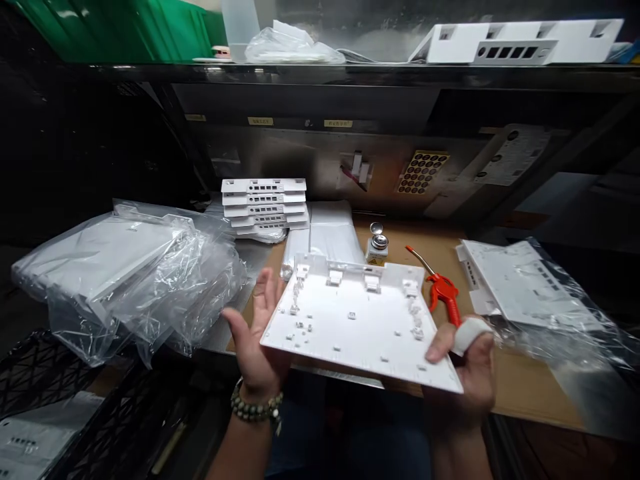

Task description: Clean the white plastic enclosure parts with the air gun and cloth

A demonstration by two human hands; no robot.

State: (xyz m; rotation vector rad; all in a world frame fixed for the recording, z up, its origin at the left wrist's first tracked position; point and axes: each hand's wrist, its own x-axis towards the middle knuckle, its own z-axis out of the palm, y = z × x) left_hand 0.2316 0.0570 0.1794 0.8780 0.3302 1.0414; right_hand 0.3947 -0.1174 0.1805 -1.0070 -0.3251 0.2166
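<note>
A white plastic housing panel (325, 330), its inner side with clips and small posts facing up, is held over the front of the bench. My right hand (467, 373) grips its right corner, thumb on top and fingers beneath; a white cloth-like piece (470, 332) is also in that hand, by the index finger. My left hand (265, 333) is beside the panel's left edge with fingers and thumb spread, palm toward it; whether it touches the edge is hard to tell. Behind the panel's right side lies a red air blow gun (443, 293).
Bagged white panels (115, 253) lie at left, and another bagged panel (535, 283) at right. A stack of white housings (265, 200) stands at the back beside plastic bags (335, 230) and a small metal-topped dispenser bottle (377, 250). Overhead, a shelf (320, 75) carries a green bin (115, 30).
</note>
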